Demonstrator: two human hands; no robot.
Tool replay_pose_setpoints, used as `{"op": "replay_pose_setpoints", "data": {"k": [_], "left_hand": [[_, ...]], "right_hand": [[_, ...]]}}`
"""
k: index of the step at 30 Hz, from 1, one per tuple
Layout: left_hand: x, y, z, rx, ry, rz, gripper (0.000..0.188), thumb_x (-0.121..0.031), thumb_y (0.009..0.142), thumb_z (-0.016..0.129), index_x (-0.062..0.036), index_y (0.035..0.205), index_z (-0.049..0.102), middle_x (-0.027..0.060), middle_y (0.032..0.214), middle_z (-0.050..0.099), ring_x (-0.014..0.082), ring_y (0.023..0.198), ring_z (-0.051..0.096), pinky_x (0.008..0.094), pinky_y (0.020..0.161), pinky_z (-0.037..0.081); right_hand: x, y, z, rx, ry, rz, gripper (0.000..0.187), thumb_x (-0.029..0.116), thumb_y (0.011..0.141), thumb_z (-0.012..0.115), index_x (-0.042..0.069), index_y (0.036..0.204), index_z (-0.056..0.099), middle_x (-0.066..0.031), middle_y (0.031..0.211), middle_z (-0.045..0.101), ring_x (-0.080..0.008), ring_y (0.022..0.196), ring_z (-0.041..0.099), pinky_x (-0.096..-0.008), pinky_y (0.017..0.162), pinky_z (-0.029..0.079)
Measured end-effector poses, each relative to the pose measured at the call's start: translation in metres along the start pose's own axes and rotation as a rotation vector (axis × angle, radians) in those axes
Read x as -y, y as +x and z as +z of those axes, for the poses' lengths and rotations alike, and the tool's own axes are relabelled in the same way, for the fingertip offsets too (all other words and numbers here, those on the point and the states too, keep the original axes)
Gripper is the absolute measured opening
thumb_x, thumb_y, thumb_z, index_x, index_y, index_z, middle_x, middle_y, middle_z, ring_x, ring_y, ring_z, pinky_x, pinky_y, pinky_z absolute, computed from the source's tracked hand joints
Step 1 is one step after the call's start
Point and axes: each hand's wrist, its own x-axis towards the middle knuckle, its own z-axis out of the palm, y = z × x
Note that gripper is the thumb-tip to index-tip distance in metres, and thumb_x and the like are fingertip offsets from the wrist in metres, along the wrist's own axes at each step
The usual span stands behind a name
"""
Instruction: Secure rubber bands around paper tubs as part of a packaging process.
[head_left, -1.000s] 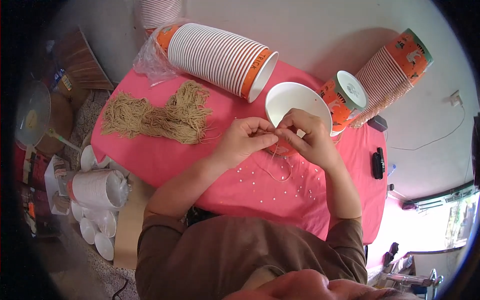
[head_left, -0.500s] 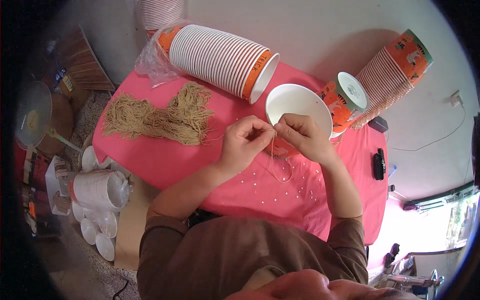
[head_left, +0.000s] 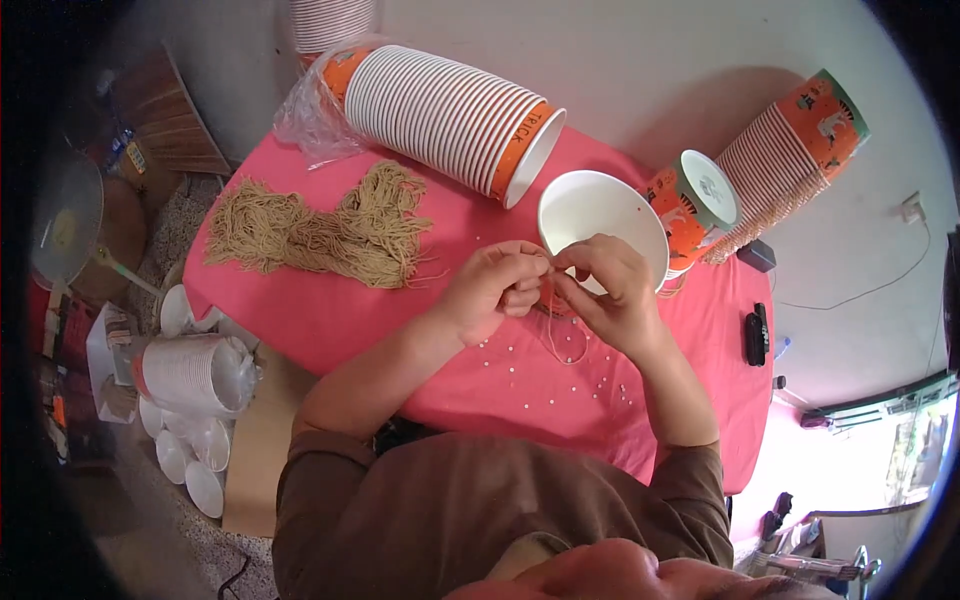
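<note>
A thin beige string hangs in a loop below my fingertips, in front of an orange-and-white paper bucket that stands mouth up. My left hand is closed, thumb and forefinger pinching the string. My right hand meets it from the other side, its thumb and fingers also pinched on the string; the exact spot between the fingertips is too small to make out. Small white beads lie scattered on the pink cloth beneath my hands. A tan bundle of cut strings lies to the left.
A long stack of nested buckets lies across the back of the pink table. An upturned bucket and a leaning bucket stack with strings along it stand at right. A black object lies near the right edge. More buckets sit at lower left.
My right hand has turned, its fingers now arched over the string. My left fingers have curled in more. The string's loop still hangs below.
</note>
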Motion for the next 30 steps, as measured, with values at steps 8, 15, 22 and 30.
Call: {"op": "replay_pose_setpoints", "data": {"k": [8, 15, 22, 30], "left_hand": [[0.005, 0.0, -0.004, -0.033, 0.057, 0.071, 0.01, -0.014, 0.091, 0.062, -0.0043, 0.094, 0.063, -0.0049, 0.07, 0.053, 0.0028, 0.054, 0.04, 0.0181, 0.046, 0.03], [0.006, 0.0, -0.001, -0.041, 0.189, 0.119, 0.01, -0.013, 0.091, 0.062, -0.0038, 0.097, 0.063, -0.0062, 0.067, 0.05, 0.0011, 0.051, 0.037, 0.0183, 0.045, 0.026], [0.003, 0.0, -0.007, -0.058, 0.252, 0.122, 0.009, -0.012, 0.092, 0.06, -0.0054, 0.098, 0.062, -0.0064, 0.069, 0.05, 0.0018, 0.053, 0.037, 0.0179, 0.046, 0.027], [0.005, 0.0, -0.003, -0.118, 0.428, 0.174, 0.009, -0.011, 0.09, 0.062, -0.0059, 0.098, 0.062, -0.0072, 0.07, 0.051, 0.0012, 0.054, 0.037, 0.0181, 0.047, 0.026]], "right_hand": [[0.0, -0.003, -0.001, -0.013, 0.001, 0.012, 0.017, 0.002, 0.072, 0.073, 0.004, 0.086, 0.064, -0.0112, 0.078, 0.065, -0.0292, 0.071, 0.063, -0.0379, 0.064, 0.049], [-0.003, -0.005, 0.0, -0.017, 0.019, 0.049, 0.012, -0.001, 0.073, 0.068, 0.003, 0.083, 0.063, -0.0119, 0.077, 0.065, -0.0297, 0.069, 0.063, -0.0383, 0.062, 0.049], [0.002, -0.003, -0.006, -0.047, 0.018, 0.06, 0.014, -0.003, 0.069, 0.068, 0.002, 0.08, 0.061, -0.0108, 0.075, 0.063, -0.0289, 0.068, 0.062, -0.0369, 0.06, 0.048], [0.004, -0.01, -0.012, -0.057, -0.095, 0.003, 0.016, -0.002, 0.067, 0.069, 0.003, 0.08, 0.062, -0.0099, 0.074, 0.062, -0.0281, 0.068, 0.061, -0.0377, 0.06, 0.047]]}}
